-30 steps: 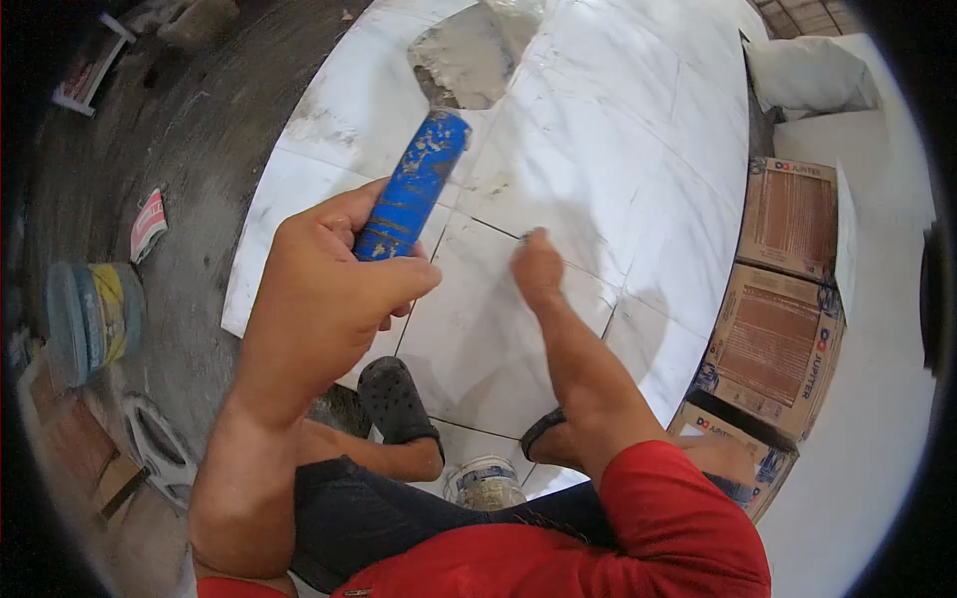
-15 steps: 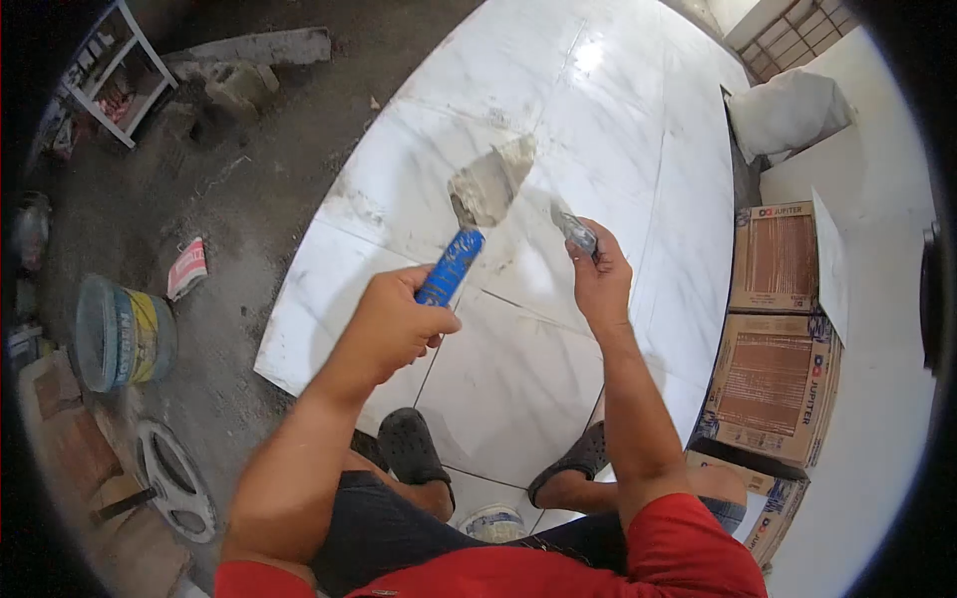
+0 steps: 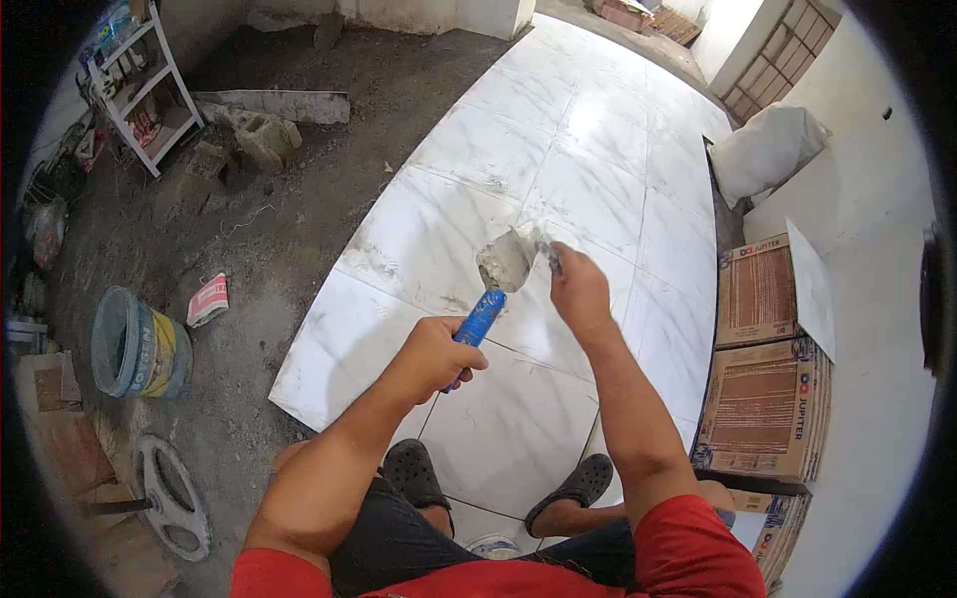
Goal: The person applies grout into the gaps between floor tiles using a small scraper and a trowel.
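My left hand (image 3: 434, 354) is closed round the blue handle of a pointing trowel (image 3: 482, 317), holding it over the tiled floor. Pale grey paste lies on the metal blade (image 3: 504, 263). Close by, my right hand (image 3: 581, 292) pinches a small grey flat piece (image 3: 548, 249) that overlaps the blade's far edge in this view; its exact kind I cannot tell. Beneath both hands spread white marbled floor tiles (image 3: 588, 204), smudged with paste in places. A small white tub (image 3: 494, 545) stands between my feet, partly hidden.
On the left, a bucket (image 3: 118, 344) stands on bare rough ground, with a pink-and-white packet (image 3: 207, 300) beside it. Tile boxes (image 3: 753, 409) and a white sack (image 3: 768, 154) line the right wall. A white shelf (image 3: 150, 95) and concrete blocks (image 3: 267, 140) are at the far left.
My right hand has moved left and slightly down, bringing the grey piece to the trowel's blade. The trowel sits lower in view, and the camera has tilted up, showing more floor beyond.
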Demonstrator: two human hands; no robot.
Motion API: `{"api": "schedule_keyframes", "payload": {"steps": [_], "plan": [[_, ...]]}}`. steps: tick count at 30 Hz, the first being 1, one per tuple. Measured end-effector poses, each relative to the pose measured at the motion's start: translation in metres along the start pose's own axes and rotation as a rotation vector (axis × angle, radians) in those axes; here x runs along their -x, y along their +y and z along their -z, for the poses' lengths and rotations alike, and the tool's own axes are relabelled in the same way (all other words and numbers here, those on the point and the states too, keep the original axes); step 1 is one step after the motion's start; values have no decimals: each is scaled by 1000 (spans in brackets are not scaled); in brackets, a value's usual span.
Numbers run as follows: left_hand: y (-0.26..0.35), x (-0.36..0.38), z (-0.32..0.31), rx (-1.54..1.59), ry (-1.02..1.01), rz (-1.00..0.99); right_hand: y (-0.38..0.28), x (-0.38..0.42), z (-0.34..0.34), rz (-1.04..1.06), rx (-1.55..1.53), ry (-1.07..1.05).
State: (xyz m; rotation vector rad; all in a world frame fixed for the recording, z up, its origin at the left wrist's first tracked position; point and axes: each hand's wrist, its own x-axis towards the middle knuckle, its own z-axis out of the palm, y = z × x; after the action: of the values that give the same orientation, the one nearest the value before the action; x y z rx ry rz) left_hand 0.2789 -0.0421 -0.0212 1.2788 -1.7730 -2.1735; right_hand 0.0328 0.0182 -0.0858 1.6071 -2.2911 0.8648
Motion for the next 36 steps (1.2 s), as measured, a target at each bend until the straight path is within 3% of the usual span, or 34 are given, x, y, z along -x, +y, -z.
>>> {"api": "schedule_keyframes", "payload": {"steps": [8, 10, 11, 13, 15, 18, 20, 22, 27, 29, 30, 32, 36], "plan": [[-18, -19, 2, 28, 28, 26, -6, 32, -7, 106, -140, -232], [-20, -23, 5, -13, 41, 52, -5, 29, 6, -105, -260, -528], [-23, -25, 7, 0, 46, 35, 4, 33, 2, -114, -265, -537], [-27, -30, 10, 12, 45, 41, 30, 49, -13, -346, -483, -612], [-25, -27, 12, 29, 78, 1, 52, 70, -40, -379, -486, -656], [-22, -27, 14, 18, 94, 26, 71, 110, -80, -365, -310, -653], [-16, -25, 15, 18, 102, 20, 82, 144, -118, -140, -21, -689], [-13, -25, 13, 8, 100, 39, 83, 186, -151, -78, 65, -695], [-11, -26, 11, 5, 75, 36, 66, 233, -145, 57, 194, -664], [-10, -26, 10, -1, 77, 20, 79, 232, -132, -198, 114, -659], [-8, -27, 9, 1, 73, 24, 84, 229, -122, -202, 116, -662], [-5, -29, 8, 27, 75, 11, 93, 218, -108, -577, 165, -519], [-3, -27, 10, 48, 84, -14, 83, 207, -152, -728, 51, -397]]}}
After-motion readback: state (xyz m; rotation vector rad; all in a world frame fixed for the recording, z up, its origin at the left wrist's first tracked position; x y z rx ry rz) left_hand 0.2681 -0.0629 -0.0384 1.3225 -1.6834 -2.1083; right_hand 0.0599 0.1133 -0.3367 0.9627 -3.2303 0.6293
